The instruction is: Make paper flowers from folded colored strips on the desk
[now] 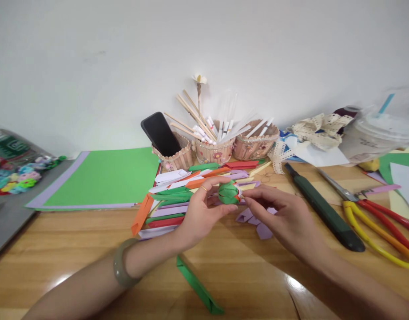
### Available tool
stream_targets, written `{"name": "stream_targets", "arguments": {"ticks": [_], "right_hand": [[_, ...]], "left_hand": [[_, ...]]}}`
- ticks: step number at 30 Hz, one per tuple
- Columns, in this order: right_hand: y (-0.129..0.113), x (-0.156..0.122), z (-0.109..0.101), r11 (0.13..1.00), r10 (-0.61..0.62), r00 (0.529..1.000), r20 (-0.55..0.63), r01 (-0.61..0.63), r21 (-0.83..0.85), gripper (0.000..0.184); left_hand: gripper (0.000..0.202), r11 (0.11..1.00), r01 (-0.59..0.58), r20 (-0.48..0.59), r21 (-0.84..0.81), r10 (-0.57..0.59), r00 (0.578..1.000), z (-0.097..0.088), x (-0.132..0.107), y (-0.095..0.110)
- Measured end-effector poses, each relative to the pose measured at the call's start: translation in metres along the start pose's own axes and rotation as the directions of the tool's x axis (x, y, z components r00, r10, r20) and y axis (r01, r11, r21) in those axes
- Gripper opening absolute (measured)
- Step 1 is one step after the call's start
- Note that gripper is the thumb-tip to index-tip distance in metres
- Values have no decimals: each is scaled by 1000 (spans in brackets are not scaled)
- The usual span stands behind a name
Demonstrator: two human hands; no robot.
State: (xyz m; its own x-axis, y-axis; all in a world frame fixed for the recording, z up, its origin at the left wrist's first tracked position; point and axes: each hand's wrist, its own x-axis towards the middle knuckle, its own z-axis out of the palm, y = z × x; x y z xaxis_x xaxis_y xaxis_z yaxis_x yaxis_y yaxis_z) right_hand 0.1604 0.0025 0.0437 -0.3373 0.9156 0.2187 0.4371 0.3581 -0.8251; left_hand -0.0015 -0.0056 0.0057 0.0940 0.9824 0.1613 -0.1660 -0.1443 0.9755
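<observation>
The left hand (pixel 199 213) clasps the green paper bud (pixel 228 193); right of that grip, the right hand (pixel 284 220) pinches it. Light pressure should spare its folds.

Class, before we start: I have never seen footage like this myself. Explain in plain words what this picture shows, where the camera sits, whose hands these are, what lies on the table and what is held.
No machine here: a person works with two bare hands, and the single picture comes from a camera on their head, looking forward and down. The left hand holds a small green folded paper piece; the right hand pinches its end. On the wooden table lie folded paper strips, a green sheet, a craft knife and scissors.
</observation>
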Motion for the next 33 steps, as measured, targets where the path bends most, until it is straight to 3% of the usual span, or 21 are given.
{"name": "stream_targets", "arguments": {"ticks": [5,9,15,19,23,26,29,33], "right_hand": [[-2,4,-1,971,142,988,56,-150,188,18],[-2,5,-1,962,165,984,67,-176,210,18],[3,1,2,997,-24,999,-21,22,-68,14],[7,-2,5,945,-211,975,-75,184,-270,14],[9,-4,8,902,-280,952,-126,216,-375,13],[7,-3,7,943,-200,972,-120,158,-293,13],[4,0,5,999,-11,999,-43,9,-35,14],[-1,5,2,960,165,985,58,-174,218,19]], "left_hand": [[42,1000,4,-9,-12,-4,1000,0,0,0],[41,1000,0,5,-22,1,1000,0,0,-1],[42,999,-32,19,-10,32,999,0,0,-1],[41,999,-37,18,14,37,999,1,-1,0],[40,996,-64,15,61,63,998,1,-2,1],[40,993,-71,1,90,71,997,1,-2,1],[39,997,-27,-10,69,27,1000,1,-2,0],[40,999,-21,-18,48,22,1000,1,-1,1]]}}
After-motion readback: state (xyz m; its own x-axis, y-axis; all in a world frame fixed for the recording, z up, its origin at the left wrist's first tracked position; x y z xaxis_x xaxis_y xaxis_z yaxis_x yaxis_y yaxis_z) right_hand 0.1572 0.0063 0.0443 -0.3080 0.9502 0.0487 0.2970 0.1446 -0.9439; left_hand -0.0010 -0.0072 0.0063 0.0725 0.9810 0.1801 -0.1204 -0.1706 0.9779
